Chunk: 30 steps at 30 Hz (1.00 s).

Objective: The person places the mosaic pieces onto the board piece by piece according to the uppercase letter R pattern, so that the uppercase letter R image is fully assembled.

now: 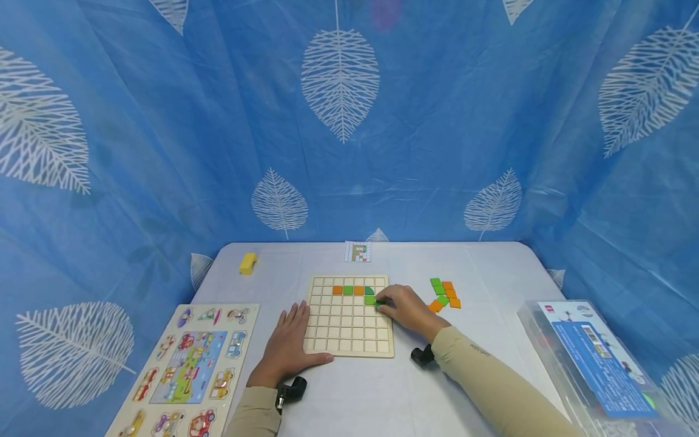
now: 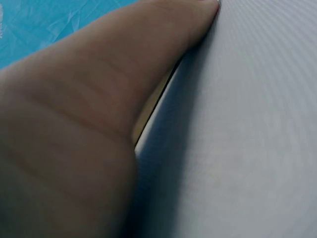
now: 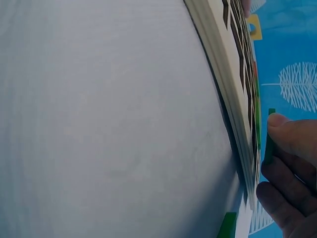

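Note:
A pale wooden grid board (image 1: 341, 348) lies on the table, with a row of orange and green tiles near its top. A dark green rounded tile (image 1: 369, 291) ends that row, and a light green square tile (image 1: 369, 300) sits below it. My right hand (image 1: 406, 308) pinches a green tile (image 3: 270, 144) between thumb and fingers, at the board's right side. Against the board's left edge rests my left hand (image 1: 292, 343), fingers extended and thumb stretched along the near-left corner. In the left wrist view, the thumb (image 2: 133, 54) hides most of the board.
Loose orange and green tiles (image 1: 448, 285) lie right of the board. Behind it is a small pattern card (image 1: 358, 251); a yellow block (image 1: 248, 263) stands back left. A picture puzzle board (image 1: 240, 340) lies at left, a clear plastic box (image 1: 601, 364) at right.

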Tool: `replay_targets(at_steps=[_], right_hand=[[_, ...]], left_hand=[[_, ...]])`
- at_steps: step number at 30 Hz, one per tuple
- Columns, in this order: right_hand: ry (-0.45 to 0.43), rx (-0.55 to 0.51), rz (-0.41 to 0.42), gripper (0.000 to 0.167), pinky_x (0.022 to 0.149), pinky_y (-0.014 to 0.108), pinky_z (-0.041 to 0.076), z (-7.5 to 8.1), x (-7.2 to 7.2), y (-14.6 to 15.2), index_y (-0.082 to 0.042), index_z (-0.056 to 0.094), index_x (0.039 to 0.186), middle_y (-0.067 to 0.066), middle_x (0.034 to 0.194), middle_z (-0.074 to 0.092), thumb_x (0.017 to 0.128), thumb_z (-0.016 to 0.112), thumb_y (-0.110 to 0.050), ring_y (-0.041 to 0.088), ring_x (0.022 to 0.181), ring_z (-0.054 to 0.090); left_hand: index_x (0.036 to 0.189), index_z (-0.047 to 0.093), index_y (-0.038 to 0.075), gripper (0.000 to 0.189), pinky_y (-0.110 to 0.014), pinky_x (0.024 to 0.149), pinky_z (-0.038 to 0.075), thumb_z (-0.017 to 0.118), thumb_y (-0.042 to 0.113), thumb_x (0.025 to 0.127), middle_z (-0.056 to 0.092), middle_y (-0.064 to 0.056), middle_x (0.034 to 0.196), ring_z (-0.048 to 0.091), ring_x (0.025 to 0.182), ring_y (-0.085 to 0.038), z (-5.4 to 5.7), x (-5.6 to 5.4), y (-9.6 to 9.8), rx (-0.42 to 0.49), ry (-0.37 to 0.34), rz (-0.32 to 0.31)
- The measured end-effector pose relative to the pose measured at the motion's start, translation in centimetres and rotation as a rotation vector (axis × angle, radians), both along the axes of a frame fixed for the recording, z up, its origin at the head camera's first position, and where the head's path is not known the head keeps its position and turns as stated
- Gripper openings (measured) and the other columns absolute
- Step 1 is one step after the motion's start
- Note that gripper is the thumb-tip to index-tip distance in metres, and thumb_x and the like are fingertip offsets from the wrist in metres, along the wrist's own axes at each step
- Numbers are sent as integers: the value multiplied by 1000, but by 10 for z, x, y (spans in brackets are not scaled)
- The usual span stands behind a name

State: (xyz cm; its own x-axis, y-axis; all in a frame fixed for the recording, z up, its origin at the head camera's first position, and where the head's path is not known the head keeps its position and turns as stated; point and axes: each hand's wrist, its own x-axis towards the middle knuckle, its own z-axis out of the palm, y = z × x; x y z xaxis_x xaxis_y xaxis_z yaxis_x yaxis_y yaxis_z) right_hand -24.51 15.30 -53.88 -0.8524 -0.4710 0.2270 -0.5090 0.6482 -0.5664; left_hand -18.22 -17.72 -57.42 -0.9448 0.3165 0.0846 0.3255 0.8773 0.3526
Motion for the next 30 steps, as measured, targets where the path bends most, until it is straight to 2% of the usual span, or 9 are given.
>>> replay_targets(at_steps=[7, 17, 30], right_hand=[[20, 0, 22, 20, 86, 35, 59, -3, 0, -7, -7, 79, 112, 1, 109, 73, 93, 82, -8, 16, 100, 68], [55, 14, 82, 19, 93, 38, 58, -7, 1, -14, -7, 80, 112, 2, 109, 75, 94, 82, -7, 20, 108, 69], [48, 47, 77, 19, 91, 35, 59, -6, 0, -19, -9, 82, 111, 1, 107, 76, 92, 82, -4, 19, 106, 69]], left_hand=[[164, 29, -4, 138, -52, 127, 13, 70, 89, 70, 26, -18, 170, 17, 158, -35, -1, -1, -1, 7, 5, -2], [164, 27, -3, 139, -51, 127, 10, 71, 88, 70, 25, -17, 171, 15, 158, -35, -2, -2, 0, 13, -16, -7], [164, 27, -4, 138, -51, 127, 11, 71, 88, 70, 25, -18, 171, 15, 158, -35, 0, -2, -1, 7, -19, -8]])
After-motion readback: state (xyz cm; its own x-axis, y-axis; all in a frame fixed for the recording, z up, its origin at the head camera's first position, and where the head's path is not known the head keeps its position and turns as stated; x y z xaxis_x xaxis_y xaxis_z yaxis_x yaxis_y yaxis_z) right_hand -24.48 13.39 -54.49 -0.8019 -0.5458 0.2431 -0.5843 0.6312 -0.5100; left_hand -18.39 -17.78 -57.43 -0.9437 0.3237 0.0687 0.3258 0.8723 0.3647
